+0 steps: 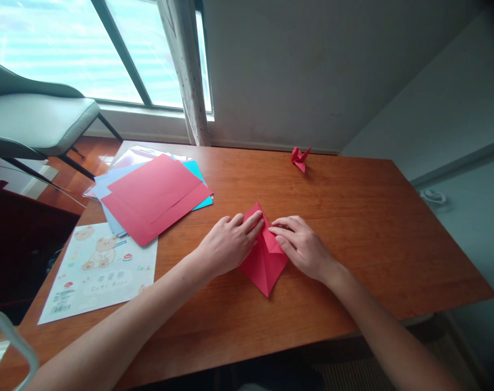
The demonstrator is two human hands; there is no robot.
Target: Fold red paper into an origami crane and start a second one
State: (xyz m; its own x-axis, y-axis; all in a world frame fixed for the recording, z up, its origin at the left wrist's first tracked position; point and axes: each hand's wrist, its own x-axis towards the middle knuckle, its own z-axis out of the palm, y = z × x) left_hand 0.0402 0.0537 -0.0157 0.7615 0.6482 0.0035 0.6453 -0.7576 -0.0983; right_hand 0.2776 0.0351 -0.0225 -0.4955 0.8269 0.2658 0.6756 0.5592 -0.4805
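Note:
A folded sheet of red origami paper, diamond-shaped with creases, lies on the table in front of me. My left hand rests over its left side, fingers stretched out and lying on the paper; its thumb is hidden. At the right side, my right hand has thumb and fingers bent around a folded flap at the edge. Part of the sheet is covered by both hands. Farther back on the table stands a small folded red paper crane.
Red sheets lie over blue and pale ones at the left, beside clear plastic. Nearer is a white sheet printed with bears. The wooden table meets the wall at the back. A chair stands left by the window.

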